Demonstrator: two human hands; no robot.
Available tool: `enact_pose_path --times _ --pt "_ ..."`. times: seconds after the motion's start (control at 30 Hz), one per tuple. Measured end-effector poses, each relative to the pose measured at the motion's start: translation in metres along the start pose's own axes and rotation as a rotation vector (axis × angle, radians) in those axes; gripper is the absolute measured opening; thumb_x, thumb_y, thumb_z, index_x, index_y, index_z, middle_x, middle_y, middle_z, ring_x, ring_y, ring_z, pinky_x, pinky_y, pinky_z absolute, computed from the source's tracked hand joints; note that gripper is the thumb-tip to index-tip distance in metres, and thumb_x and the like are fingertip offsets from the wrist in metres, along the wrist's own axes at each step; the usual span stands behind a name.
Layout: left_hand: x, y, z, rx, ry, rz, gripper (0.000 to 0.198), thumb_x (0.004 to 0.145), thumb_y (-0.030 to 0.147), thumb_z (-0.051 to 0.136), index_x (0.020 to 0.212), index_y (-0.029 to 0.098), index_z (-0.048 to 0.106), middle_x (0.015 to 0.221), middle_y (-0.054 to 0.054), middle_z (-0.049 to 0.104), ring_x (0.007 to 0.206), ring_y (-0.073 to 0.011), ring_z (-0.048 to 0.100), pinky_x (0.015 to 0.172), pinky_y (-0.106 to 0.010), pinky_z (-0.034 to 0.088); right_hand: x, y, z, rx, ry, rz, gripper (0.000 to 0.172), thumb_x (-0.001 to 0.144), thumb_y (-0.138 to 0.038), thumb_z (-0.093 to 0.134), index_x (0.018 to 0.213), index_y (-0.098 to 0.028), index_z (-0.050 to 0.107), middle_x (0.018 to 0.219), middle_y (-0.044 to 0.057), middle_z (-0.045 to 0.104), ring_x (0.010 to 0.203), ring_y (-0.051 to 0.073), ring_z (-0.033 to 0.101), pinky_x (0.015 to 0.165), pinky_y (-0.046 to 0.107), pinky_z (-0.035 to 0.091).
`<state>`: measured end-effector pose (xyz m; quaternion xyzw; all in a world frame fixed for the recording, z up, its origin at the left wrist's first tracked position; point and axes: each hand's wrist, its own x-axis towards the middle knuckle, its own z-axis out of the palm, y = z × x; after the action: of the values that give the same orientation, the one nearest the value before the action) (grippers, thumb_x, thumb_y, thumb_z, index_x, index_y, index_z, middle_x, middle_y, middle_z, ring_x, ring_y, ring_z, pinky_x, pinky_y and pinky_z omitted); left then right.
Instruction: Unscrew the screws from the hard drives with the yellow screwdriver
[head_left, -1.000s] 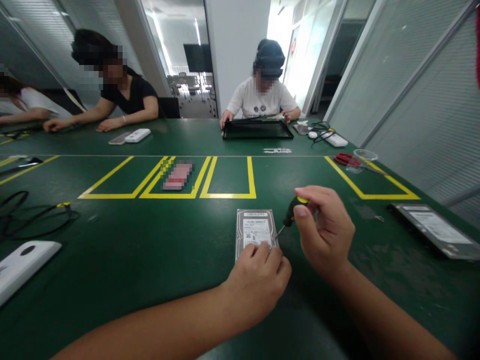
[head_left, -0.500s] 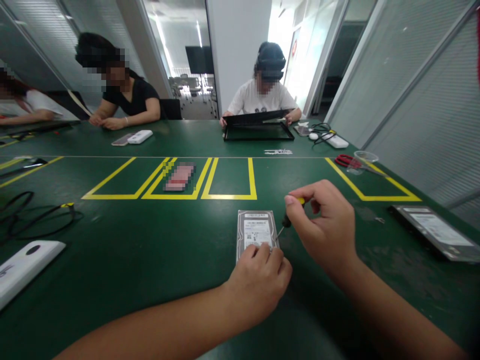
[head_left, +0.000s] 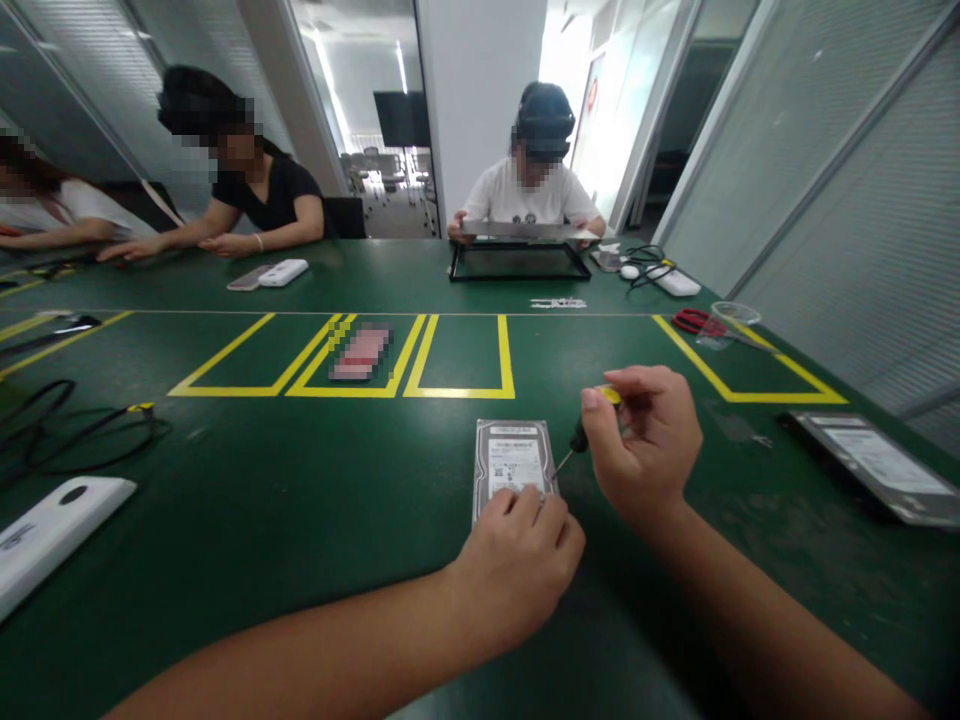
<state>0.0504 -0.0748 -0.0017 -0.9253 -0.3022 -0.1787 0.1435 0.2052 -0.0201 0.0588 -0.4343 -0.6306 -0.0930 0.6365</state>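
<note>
At my left: white device [head_left: 64, 535], black cable [head_left: 97, 466] beyond it. Ahead of me, a pink object [head_left: 361, 353] (pixelated) within yellow tape [head_left: 341, 393]. Farther right, a clear cup [head_left: 720, 334] beside red handles [head_left: 691, 321].

One head-worn camera gives the single view, looking forward and down over the green table [head_left: 300, 520] from its near side, with the left hand [head_left: 517, 548] and right hand [head_left: 649, 440] close in the lower half and a person in a white shirt [head_left: 529, 195] across at the far edge
</note>
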Motion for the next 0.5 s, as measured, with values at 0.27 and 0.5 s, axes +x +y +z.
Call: enact_pose_path --times 0.27,0.5 --pt "0.0004 0.0002 0.0000 -0.011 0.005 -0.013 0.009 0.095 0.028 0.057 0.096 0.019 0.057 0.090 -0.004 0.057 0.083 -0.0258 0.056 0.065 -0.041 0.042 -0.0030 -0.0044 -0.0050 0.027 -0.071 -0.001 0.009 0.087 -0.019 0.068 0.094 -0.020 0.064 0.079 -0.002 0.059 0.065 0.010 0.050 0.059 0.027 0.041" --pt "-0.0001 -0.0001 -0.0027 -0.019 -0.012 -0.015 0.011 0.095 0.029 0.056 0.099 0.019 0.059 0.092 -0.004 0.057 0.085 -0.0259 0.056 0.067 -0.042 0.042 -0.0038 -0.0029 -0.0086 0.015 -0.097 0.072 0.013 0.091 -0.023 0.067 0.103 -0.022 0.068 0.092 0.000 0.072 0.069 0.011 0.060 0.062 0.028 0.046"
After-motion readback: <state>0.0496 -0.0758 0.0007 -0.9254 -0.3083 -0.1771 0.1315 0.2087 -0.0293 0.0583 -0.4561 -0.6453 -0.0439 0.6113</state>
